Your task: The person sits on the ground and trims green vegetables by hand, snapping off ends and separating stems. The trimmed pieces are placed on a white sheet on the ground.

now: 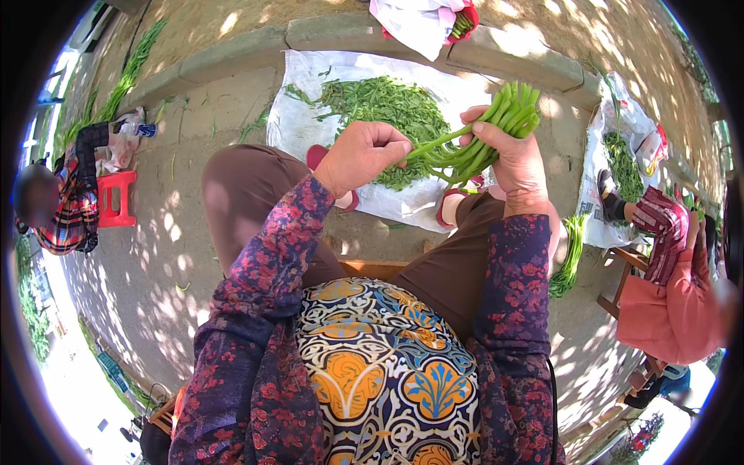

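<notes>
My right hand [514, 157] is closed around a bunch of green stems [476, 142], whose thick ends point up and to the right. The thin ends curve down to the left. My left hand [369, 151] pinches the tip of one stem between thumb and fingers, left of the bunch. Below both hands, a heap of green leaves [383, 110] lies on a white plastic sheet [293, 125] spread on the ground between my feet.
A concrete kerb [232, 52] runs behind the sheet, with a white and red bag [412, 23] on it. Long stems [567, 256] lie at right near a person in pink [657, 325]. Another person [61, 203] sits at left near a red plastic stool [119, 200].
</notes>
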Available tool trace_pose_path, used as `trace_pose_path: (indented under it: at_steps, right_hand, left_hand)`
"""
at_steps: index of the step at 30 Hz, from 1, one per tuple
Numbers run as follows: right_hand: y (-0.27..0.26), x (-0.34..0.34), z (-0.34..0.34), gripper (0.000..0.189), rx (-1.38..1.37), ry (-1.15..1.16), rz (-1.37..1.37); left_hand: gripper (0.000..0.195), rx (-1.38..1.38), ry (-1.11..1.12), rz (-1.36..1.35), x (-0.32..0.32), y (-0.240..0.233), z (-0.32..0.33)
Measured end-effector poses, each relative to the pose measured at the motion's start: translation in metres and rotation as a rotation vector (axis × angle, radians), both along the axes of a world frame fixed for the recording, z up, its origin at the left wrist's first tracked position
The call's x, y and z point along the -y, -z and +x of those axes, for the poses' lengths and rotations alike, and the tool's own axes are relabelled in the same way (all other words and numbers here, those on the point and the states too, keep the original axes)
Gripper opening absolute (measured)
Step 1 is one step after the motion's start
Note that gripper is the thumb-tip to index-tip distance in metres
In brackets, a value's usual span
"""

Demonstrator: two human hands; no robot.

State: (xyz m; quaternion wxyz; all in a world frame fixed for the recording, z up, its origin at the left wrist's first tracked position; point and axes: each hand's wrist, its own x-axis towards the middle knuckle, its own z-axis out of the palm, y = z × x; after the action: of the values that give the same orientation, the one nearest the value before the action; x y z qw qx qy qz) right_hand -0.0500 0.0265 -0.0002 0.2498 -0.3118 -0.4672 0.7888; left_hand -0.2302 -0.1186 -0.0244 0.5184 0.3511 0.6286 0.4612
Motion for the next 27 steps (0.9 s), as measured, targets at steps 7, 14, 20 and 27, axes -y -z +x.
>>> trace_pose_path:
  at_steps: [7,14,20,27]
  right_hand:
    - [0.0,0.003,-0.001,0.017,0.045,-0.068,0.07]
    - [0.0,0.003,0.001,0.016,-0.009,-0.02,0.065]
    - [0.0,0.003,0.004,0.016,-0.035,0.017,0.013]
    - [0.002,0.005,-0.001,0.018,0.021,-0.035,0.039]
  left_hand:
    - [0.017,0.106,-0.221,-0.084,-0.005,0.001,0.005]
    - [0.017,0.154,-0.404,-0.094,0.001,0.01,-0.004]
    - [0.024,-0.619,-0.43,0.203,0.004,0.027,-0.009]
    - [0.019,-0.268,-0.033,0.102,-0.004,0.001,0.008]
